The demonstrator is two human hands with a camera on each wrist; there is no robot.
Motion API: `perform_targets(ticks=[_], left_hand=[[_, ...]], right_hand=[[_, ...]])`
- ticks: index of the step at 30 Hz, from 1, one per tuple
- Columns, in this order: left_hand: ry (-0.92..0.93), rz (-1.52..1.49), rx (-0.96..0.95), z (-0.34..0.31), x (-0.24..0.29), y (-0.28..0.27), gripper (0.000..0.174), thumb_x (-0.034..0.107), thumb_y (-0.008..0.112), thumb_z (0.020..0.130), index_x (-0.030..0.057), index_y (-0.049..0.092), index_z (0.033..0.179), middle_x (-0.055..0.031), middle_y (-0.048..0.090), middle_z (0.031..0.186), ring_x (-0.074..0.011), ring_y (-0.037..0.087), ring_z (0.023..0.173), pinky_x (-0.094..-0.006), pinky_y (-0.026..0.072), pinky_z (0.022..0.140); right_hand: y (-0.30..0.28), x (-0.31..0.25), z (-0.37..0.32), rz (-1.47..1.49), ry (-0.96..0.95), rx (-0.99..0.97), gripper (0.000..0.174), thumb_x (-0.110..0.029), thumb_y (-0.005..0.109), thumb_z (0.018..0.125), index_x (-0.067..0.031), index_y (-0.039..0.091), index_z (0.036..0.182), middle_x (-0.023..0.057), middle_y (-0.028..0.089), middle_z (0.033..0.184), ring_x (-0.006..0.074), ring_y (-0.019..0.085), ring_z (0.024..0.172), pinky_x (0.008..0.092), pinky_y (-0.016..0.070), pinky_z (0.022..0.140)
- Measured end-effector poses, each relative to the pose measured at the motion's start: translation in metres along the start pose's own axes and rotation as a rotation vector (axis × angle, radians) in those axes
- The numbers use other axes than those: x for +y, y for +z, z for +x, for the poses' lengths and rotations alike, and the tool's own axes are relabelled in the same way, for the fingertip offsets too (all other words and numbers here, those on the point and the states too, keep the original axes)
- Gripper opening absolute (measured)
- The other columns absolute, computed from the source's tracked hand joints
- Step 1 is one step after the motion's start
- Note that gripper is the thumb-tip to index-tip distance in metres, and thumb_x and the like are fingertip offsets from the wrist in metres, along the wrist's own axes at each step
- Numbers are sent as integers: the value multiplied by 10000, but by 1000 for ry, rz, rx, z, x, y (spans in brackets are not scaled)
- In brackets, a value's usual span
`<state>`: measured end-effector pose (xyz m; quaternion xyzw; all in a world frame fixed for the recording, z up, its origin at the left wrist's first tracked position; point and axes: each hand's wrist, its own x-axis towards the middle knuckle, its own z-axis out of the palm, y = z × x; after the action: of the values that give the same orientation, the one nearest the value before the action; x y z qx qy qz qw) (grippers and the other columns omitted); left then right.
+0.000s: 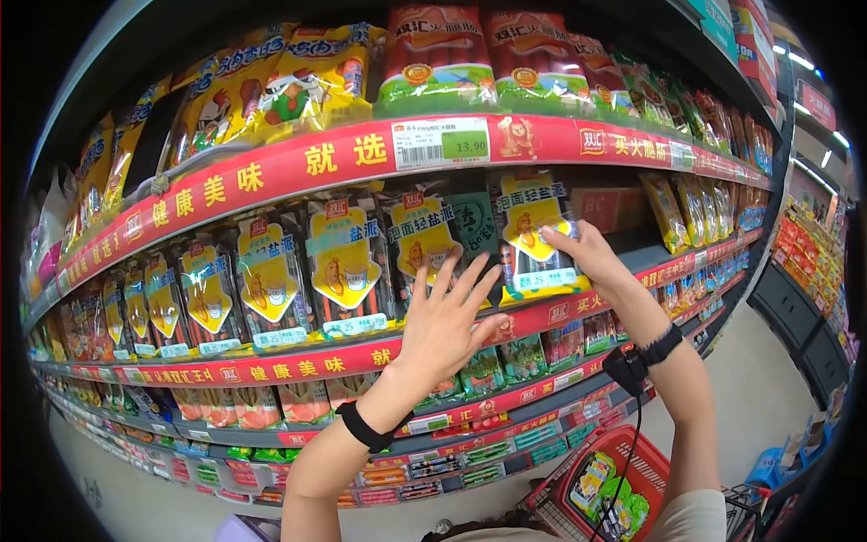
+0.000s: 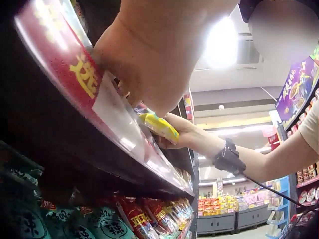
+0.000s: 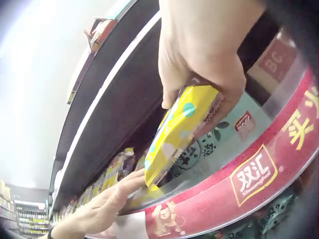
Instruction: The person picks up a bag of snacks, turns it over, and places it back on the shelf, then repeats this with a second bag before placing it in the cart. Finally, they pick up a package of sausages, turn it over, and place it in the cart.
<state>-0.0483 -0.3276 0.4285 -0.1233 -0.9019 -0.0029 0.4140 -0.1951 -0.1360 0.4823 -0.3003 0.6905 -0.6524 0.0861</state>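
In the head view, the yellow-and-black glossy plastic sausage packet hides most of the right hand's fingers. The left hand partly covers a matching shelf packet, and a pale green printed carton is partly concealed between the two packets. Fine print on the white-and-green paper price label is too small to read. Near left, a lavender plastic object is cut off by the lower edge. In the left wrist view, a head at upper right is blurred.
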Motion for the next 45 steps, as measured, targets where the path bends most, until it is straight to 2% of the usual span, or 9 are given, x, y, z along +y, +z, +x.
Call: perform_targets(ticks=[11,20,29,33,37,38,42,43,45], left_hand=[[-62,81,-10,-11,-11,12,536,388,578,853,73,454,1269,-96,416,1349,-281,367,1262,-511,273,1037],[-47,142,-56,-9,-9,15,631,469,579,829,133,421,1339,-106,394,1375,-271,358,1282,-502,233,1068],[-51,135,-48,-10,-8,16,636,457,611,802,133,445,1323,-105,408,1373,-271,363,1284,-490,249,1058],[-52,144,-30,-9,-9,16,632,441,616,797,131,448,1322,-104,404,1381,-274,361,1288,-487,257,1050],[-52,149,-24,-10,-11,18,635,435,609,799,136,437,1332,-101,398,1386,-274,359,1288,-487,261,1048],[-50,156,-26,-12,-11,18,636,435,604,802,139,431,1337,-100,396,1388,-273,362,1285,-487,263,1047],[-48,107,16,-16,-14,23,737,448,625,762,164,363,1390,-87,410,1374,-260,399,1247,-485,277,1046],[-36,97,86,-19,-15,27,740,444,631,758,162,364,1388,-81,435,1345,-256,415,1230,-484,282,1044],[-15,48,224,-22,-19,42,660,453,627,771,139,441,1321,-91,482,1297,-264,421,1228,-484,289,1042]], right_hand=[[13,44,47,159,10,-235,581,-258,686,840,21,421,1274,147,531,1225,196,485,1139,301,381,971],[21,54,40,-334,-230,41,668,-369,679,829,11,357,1274,174,559,1113,197,525,1042,304,417,886],[24,65,44,-465,-433,110,688,-332,621,845,56,277,1298,264,607,1041,378,613,978,378,487,802],[29,48,33,-477,-296,93,645,-327,597,876,58,304,1304,273,534,1171,315,533,1135,355,419,917],[29,47,33,-485,-363,89,614,-304,602,872,64,337,1285,267,536,1166,309,536,1124,347,415,918],[29,54,37,-509,-455,135,626,-331,607,850,51,347,1274,270,601,1047,388,591,1022,379,474,831],[24,55,41,-595,-460,103,533,-295,585,863,38,418,1244,270,575,1120,325,600,1022,357,464,839],[26,48,37,-834,-209,199,446,-317,573,862,79,546,1065,267,623,923,250,629,813,373,474,708],[-1,77,57,-918,-468,191,515,-354,542,866,119,549,661,201,477,470,167,444,488,429,378,512]])
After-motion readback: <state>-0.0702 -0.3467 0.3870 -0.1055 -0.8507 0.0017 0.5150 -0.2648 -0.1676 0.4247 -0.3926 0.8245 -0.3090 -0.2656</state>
